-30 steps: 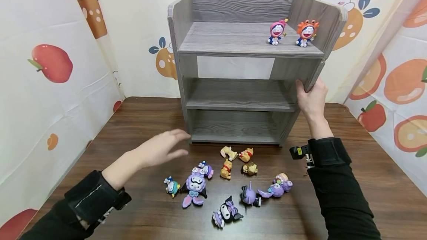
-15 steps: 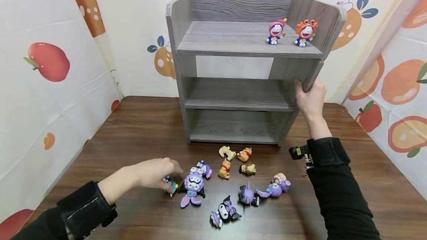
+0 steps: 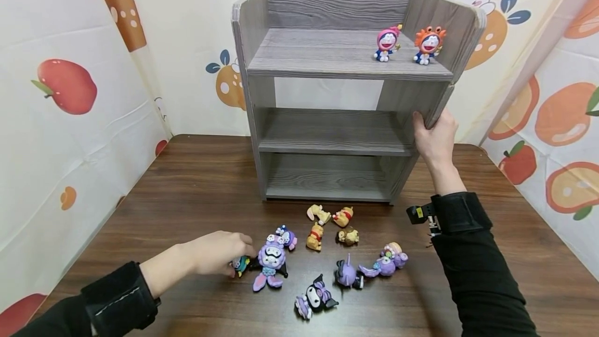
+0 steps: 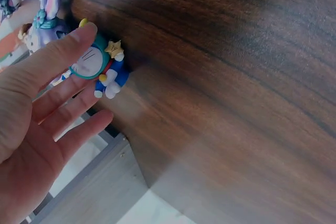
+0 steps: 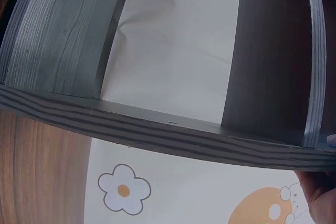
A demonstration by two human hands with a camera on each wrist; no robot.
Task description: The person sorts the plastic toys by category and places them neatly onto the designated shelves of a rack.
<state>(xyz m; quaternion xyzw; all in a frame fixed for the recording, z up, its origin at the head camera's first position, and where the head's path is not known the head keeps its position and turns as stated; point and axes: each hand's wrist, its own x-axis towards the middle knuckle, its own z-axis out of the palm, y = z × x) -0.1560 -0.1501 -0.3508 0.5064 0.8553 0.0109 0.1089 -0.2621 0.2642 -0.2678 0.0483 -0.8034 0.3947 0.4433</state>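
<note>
My left hand (image 3: 217, 254) is low over the table's left side, at a small Doraemon figurine (image 4: 90, 65) in a teal hood with a gold star. In the left wrist view the thumb lies across the hood and the fingers reach behind it, pinching it. Close beside stands a purple figurine with long pink-lined ears (image 3: 271, 258). With my right hand (image 3: 437, 139) I grip the right side panel of a grey wooden shelf (image 3: 334, 146). Two Doraemon figurines stand on its top board, one in a pink hood (image 3: 387, 41) and one in an orange crab hood (image 3: 429, 44).
Several yellow and brown figurines, among them a bear figurine (image 3: 315, 236), lie before the shelf. Purple and black figurines, such as a black-hooded one (image 3: 315, 298), are spread nearer the front of the wooden table (image 3: 201, 191). Fruit-print cloth (image 3: 70, 170) hangs around.
My left hand has come down and slightly left from above the table to the teal-hooded figurine, and its fingers have closed in. My right hand has stayed on the shelf.
</note>
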